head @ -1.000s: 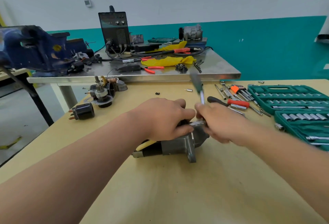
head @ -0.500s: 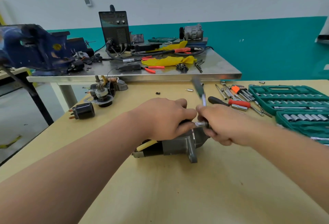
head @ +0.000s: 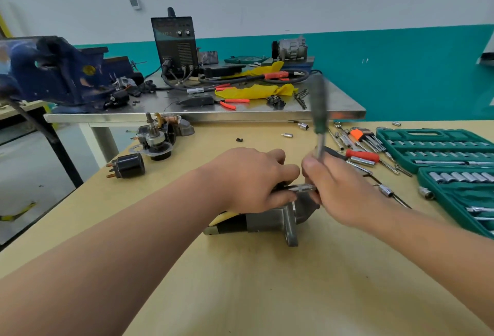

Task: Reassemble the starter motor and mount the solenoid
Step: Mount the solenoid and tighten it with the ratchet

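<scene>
Since the earlier frames, the green handle of the ratchet wrench [head: 319,111] is swung from a leftward lean to a nearly upright stand and is blurred by motion, while both hands are kept in place. The wrench is grasped low on its shank by the clenched fingers of the right hand [head: 339,188]. Its chrome socket extension [head: 303,188] is held level at the top of the starter motor [head: 267,222]. The starter motor is laid on its side on the counter [head: 267,295], and its upper body is gripped by the curled fingers of the left hand [head: 251,178]; what lies beneath is hidden. A fastener is judged to be under tightening, so the solenoid mounting is probably under way. A black cylindrical part [head: 128,166] is seen well apart, at far left.
</scene>
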